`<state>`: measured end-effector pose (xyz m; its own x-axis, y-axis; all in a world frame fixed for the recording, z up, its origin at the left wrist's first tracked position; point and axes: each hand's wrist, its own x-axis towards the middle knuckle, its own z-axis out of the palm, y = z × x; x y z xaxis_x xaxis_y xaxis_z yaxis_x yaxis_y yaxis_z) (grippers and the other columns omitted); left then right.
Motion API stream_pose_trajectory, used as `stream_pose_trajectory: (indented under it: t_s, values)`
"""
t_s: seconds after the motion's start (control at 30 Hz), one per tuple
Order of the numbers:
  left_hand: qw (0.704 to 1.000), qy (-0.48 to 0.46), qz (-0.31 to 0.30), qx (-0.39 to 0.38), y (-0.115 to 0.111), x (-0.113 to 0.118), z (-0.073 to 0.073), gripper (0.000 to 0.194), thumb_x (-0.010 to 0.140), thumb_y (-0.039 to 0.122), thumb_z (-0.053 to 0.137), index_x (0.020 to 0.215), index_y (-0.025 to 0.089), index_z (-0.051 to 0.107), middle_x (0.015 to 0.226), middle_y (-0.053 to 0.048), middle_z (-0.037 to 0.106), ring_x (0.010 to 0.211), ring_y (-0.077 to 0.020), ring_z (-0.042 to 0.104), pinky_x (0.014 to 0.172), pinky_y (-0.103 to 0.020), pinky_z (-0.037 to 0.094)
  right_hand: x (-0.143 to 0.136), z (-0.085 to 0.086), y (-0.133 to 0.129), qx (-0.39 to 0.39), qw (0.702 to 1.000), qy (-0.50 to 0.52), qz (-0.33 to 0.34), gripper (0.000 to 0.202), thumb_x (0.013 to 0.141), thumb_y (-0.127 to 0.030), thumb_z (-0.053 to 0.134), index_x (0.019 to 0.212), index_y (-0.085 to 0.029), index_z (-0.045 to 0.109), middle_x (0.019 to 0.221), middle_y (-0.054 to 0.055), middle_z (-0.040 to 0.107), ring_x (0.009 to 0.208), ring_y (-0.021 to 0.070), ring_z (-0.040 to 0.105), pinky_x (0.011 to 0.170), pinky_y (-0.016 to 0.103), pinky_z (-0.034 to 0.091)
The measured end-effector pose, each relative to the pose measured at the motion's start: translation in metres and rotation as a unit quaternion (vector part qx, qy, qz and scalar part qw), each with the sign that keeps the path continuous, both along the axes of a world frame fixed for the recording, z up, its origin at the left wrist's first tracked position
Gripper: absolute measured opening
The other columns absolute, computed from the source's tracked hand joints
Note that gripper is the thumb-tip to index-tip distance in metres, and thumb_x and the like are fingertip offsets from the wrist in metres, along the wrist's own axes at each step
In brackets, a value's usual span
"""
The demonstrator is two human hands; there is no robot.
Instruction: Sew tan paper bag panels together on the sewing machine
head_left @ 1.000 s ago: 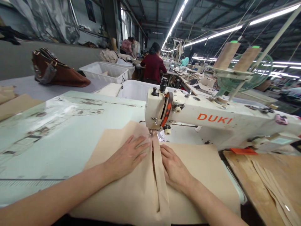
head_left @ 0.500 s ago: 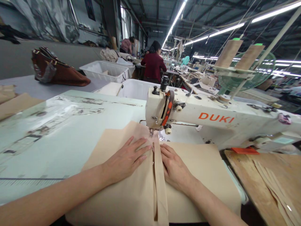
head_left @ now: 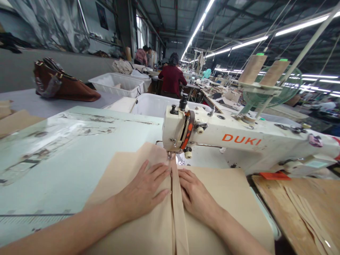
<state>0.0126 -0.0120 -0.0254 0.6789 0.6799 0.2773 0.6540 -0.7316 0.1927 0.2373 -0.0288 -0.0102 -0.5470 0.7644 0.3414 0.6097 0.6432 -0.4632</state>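
Both of my hands lie flat on a sheet of beige fabric (head_left: pixel 217 191) spread across the pale green table (head_left: pixel 66 163) of a white DUKI sewing machine (head_left: pixel 239 141). Left hand (head_left: pixel 143 191) presses palm-down on the cloth, fingers extended and slightly spread, their tips pointing toward the needle area (head_left: pixel 169 154) under the machine head. Right hand (head_left: pixel 195 194) rests the same way on the other side, fingers stretched forward and close together, gripping nothing. Between the two hands runs a raised folded strip (head_left: pixel 177 209) of the same fabric, a narrow ridge leading from the near edge of the table straight up to the presser foot (the foot itself is too small to make out clearly). Each hand touches the cloth just beside that ridge. To the right of the machine bed sits a wooden board (head_left: pixel 300 209) with more cut beige pieces on it. Two tan thread cones (head_left: pixel 262 71) stand on a rack behind the machine arm, with a green fan (head_left: pixel 276 94) beyond them. A brown leather bag (head_left: pixel 63 86) rests on the grey counter at left, near white plastic bins (head_left: pixel 117 83). Farther back, a person in a dark red top (head_left: pixel 172 78) sits facing away at another station.
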Motion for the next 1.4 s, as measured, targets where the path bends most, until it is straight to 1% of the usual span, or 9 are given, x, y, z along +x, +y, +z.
stream_pose_trajectory:
  t_s: [0.13,0.17,0.27,0.37,0.57,0.67,0.9,1.1,1.4]
  values:
    - [1.0,0.009,-0.01,0.021,-0.001,0.001,-0.002,0.05,0.101,0.041,0.048,0.145,0.019,0.039,0.145,-0.01,0.045,0.134,-0.0301,0.04,0.115,-0.06,0.017,0.003,0.011,0.014,0.056,0.986,0.054,-0.145,0.031,0.086,-0.005,0.036,0.101,-0.016,0.061,0.102,0.009,0.06,0.099,0.0225,0.057,0.089,0.038,0.05]
    - [1.0,0.01,-0.01,0.025,-0.001,0.0,-0.003,0.05,0.101,0.04,0.049,0.145,0.019,0.04,0.145,-0.01,0.045,0.134,-0.0302,0.04,0.115,-0.06,0.017,0.003,0.012,0.018,0.079,0.984,0.041,-0.156,0.029,0.086,-0.005,0.037,0.101,-0.015,0.06,0.1,0.01,0.059,0.097,0.0239,0.056,0.088,0.04,0.05]
    - [0.999,0.019,-0.008,0.029,0.0,-0.001,-0.005,0.051,0.101,0.039,0.049,0.147,0.02,0.037,0.148,-0.01,0.042,0.135,-0.0307,0.038,0.115,-0.061,0.018,0.001,0.011,0.023,0.097,0.992,-0.045,-0.065,0.029,0.086,-0.006,0.041,0.109,-0.014,0.057,0.113,0.013,0.058,0.109,0.0263,0.051,0.098,0.045,0.044]
    - [0.999,0.032,-0.008,0.016,0.0,-0.002,-0.006,0.054,0.103,0.042,0.046,0.15,0.022,0.031,0.151,-0.008,0.039,0.138,-0.0304,0.034,0.114,-0.063,0.018,0.0,0.002,0.023,0.079,0.992,-0.099,0.0,0.039,0.086,-0.005,0.043,0.122,-0.016,0.052,0.131,0.011,0.053,0.127,0.0237,0.042,0.113,0.048,0.031]
    - [0.999,0.049,-0.012,0.003,0.0,-0.006,-0.007,0.054,0.104,0.046,0.043,0.151,0.024,0.029,0.154,-0.006,0.034,0.14,-0.0289,0.03,0.115,-0.064,0.016,0.002,-0.006,0.019,0.05,0.991,-0.123,-0.012,0.041,0.088,-0.006,0.042,0.126,-0.016,0.051,0.142,0.008,0.046,0.135,0.0219,0.037,0.118,0.047,0.023]
    - [0.999,0.046,-0.015,0.02,0.008,-0.006,-0.007,0.057,0.103,0.044,0.045,0.153,0.024,0.026,0.155,-0.005,0.032,0.14,-0.0293,0.031,0.116,-0.062,0.017,0.001,-0.005,0.026,0.038,0.99,-0.135,-0.021,0.04,0.091,-0.007,0.041,0.129,-0.017,0.049,0.143,0.008,0.047,0.133,0.0231,0.04,0.117,0.05,0.025]
    - [0.998,0.028,-0.016,0.06,0.035,-0.01,-0.014,0.056,0.103,0.042,0.046,0.152,0.024,0.028,0.153,-0.008,0.035,0.14,-0.029,0.032,0.117,-0.061,0.016,0.001,-0.011,0.053,0.04,0.991,-0.129,-0.019,0.046,0.091,-0.005,0.042,0.135,-0.016,0.048,0.124,0.012,0.058,0.126,0.0248,0.047,0.116,0.05,0.028]
    - [0.997,0.032,-0.018,0.069,0.035,-0.01,-0.015,0.059,0.101,0.039,0.051,0.152,0.022,0.027,0.153,-0.008,0.036,0.138,-0.0288,0.036,0.115,-0.061,0.021,0.003,-0.012,0.05,0.078,0.991,-0.11,-0.018,0.047,0.093,-0.007,0.045,0.139,-0.019,0.046,0.128,0.011,0.055,0.123,0.0281,0.047,0.112,0.054,0.035]
    - [0.993,0.051,-0.039,0.099,0.036,-0.012,-0.008,0.062,0.099,0.035,0.053,0.153,0.02,0.026,0.153,-0.006,0.035,0.138,-0.0257,0.037,0.117,-0.055,0.023,-0.002,-0.008,0.044,0.078,0.989,-0.123,-0.028,0.05,0.091,-0.003,0.048,0.139,-0.017,0.047,0.124,0.01,0.056,0.117,0.0285,0.049,0.108,0.052,0.041]
